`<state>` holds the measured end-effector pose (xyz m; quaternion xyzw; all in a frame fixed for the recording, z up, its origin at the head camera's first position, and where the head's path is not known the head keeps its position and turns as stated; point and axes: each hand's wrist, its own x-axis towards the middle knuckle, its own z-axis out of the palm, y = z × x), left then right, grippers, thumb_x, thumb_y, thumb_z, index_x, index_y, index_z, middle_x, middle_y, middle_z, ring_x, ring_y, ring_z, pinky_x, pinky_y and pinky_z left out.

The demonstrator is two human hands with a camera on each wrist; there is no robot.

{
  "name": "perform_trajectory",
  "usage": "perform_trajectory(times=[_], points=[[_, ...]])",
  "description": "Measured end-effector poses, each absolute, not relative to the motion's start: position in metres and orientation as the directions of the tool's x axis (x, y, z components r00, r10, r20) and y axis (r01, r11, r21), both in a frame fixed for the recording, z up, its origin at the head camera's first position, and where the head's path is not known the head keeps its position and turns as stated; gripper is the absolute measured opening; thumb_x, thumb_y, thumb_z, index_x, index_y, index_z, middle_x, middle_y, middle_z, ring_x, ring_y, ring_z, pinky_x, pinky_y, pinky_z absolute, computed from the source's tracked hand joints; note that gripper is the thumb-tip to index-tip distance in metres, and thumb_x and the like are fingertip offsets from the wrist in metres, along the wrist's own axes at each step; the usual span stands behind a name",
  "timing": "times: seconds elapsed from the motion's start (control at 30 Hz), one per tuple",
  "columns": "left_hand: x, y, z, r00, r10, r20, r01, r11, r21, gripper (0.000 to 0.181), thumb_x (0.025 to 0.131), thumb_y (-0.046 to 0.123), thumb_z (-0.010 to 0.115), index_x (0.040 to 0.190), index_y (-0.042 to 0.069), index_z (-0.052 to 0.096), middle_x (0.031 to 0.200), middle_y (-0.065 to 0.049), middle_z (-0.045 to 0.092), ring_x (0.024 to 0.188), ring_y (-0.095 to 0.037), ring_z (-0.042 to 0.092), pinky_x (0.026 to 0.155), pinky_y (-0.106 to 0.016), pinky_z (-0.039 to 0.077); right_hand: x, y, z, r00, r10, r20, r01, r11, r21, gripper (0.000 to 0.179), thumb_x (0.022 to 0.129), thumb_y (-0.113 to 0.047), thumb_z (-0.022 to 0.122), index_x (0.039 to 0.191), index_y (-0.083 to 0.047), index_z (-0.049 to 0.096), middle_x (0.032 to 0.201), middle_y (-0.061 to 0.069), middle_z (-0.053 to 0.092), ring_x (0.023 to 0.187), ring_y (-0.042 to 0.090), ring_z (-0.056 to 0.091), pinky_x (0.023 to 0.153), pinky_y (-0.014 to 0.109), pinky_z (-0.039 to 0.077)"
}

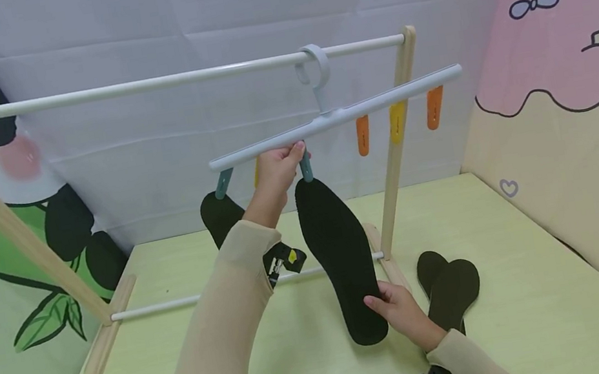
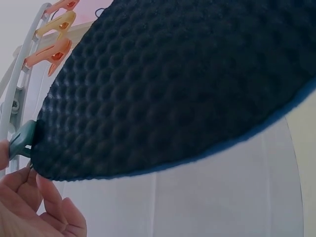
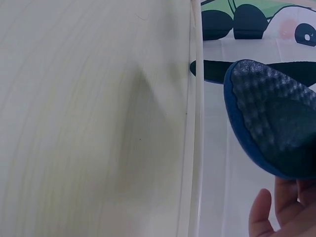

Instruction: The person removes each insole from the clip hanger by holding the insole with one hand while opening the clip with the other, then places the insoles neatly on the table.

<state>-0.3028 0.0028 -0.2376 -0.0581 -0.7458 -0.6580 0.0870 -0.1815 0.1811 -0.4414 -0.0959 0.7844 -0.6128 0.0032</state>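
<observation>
A black insole hangs toe-up from a teal clip on a white hanger. My left hand pinches that clip just under the bar; in the left wrist view the clip meets the edge of the dimpled insole. Low on the same insole, my right hand grips its edge between thumb and fingers. A second black insole hangs from another teal clip at the hanger's left end, partly hidden behind my left arm. The hanger tilts, its left end lower.
The hanger hooks over the white rail of a wooden-legged rack. Orange clips and a yellow clip hang on the bar's right half. More black insoles lie overlapping on the table, right of my right hand.
</observation>
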Motion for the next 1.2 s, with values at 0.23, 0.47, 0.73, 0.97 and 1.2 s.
perform_trajectory(times=[0.23, 0.47, 0.73, 0.97, 1.2], points=[[-0.3022, 0.0015, -0.2369, -0.980, -0.027, 0.199, 0.194, 0.129, 0.973, 0.031, 0.096, 0.025, 0.059, 0.101, -0.003, 0.071, 0.090, -0.006, 0.070, 0.068, -0.010, 0.038, 0.063, -0.022, 0.031, -0.1837, 0.1816, -0.4446, -0.982, -0.151, 0.110, -0.143, 0.228, -0.963, 0.025, 0.095, 0.005, 0.052, 0.117, 0.015, 0.057, 0.117, 0.028, 0.061, 0.106, 0.037, 0.061, 0.091, 0.046, 0.048], [-0.3014, 0.0012, -0.2356, -0.980, -0.019, 0.200, 0.196, 0.138, 0.971, 0.031, 0.097, 0.026, 0.059, 0.103, -0.002, 0.071, 0.097, -0.011, 0.071, 0.073, -0.012, 0.042, 0.066, -0.024, 0.033, -0.1839, 0.1831, -0.4453, -0.980, -0.150, 0.131, -0.164, 0.234, -0.958, 0.026, 0.095, 0.004, 0.052, 0.118, 0.016, 0.056, 0.116, 0.029, 0.061, 0.105, 0.036, 0.062, 0.089, 0.044, 0.049], [-0.3010, 0.0017, -0.2364, -0.980, -0.013, 0.200, 0.196, 0.138, 0.971, 0.031, 0.097, 0.025, 0.058, 0.103, -0.003, 0.070, 0.096, -0.010, 0.070, 0.082, -0.011, 0.045, 0.069, -0.024, 0.034, -0.1839, 0.1841, -0.4464, -0.982, -0.139, 0.130, -0.161, 0.238, -0.958, 0.025, 0.095, 0.004, 0.053, 0.116, 0.017, 0.056, 0.113, 0.029, 0.062, 0.102, 0.036, 0.063, 0.088, 0.045, 0.049], [-0.3020, 0.0020, -0.2373, -0.980, -0.016, 0.200, 0.196, 0.140, 0.971, 0.031, 0.097, 0.025, 0.058, 0.102, -0.003, 0.070, 0.096, -0.010, 0.071, 0.076, -0.010, 0.043, 0.065, -0.023, 0.034, -0.1822, 0.1831, -0.4455, -0.983, -0.127, 0.129, -0.156, 0.233, -0.960, 0.025, 0.095, 0.004, 0.053, 0.116, 0.017, 0.056, 0.113, 0.029, 0.062, 0.102, 0.036, 0.063, 0.088, 0.045, 0.049], [-0.3015, 0.0012, -0.2373, -0.980, -0.008, 0.199, 0.196, 0.139, 0.971, 0.031, 0.097, 0.025, 0.058, 0.106, -0.002, 0.071, 0.089, -0.006, 0.070, 0.070, -0.010, 0.040, 0.065, -0.023, 0.033, -0.1836, 0.1865, -0.4474, -0.981, -0.126, 0.144, -0.172, 0.252, -0.952, 0.025, 0.095, 0.005, 0.053, 0.117, 0.016, 0.057, 0.114, 0.029, 0.062, 0.103, 0.036, 0.062, 0.089, 0.045, 0.049]])
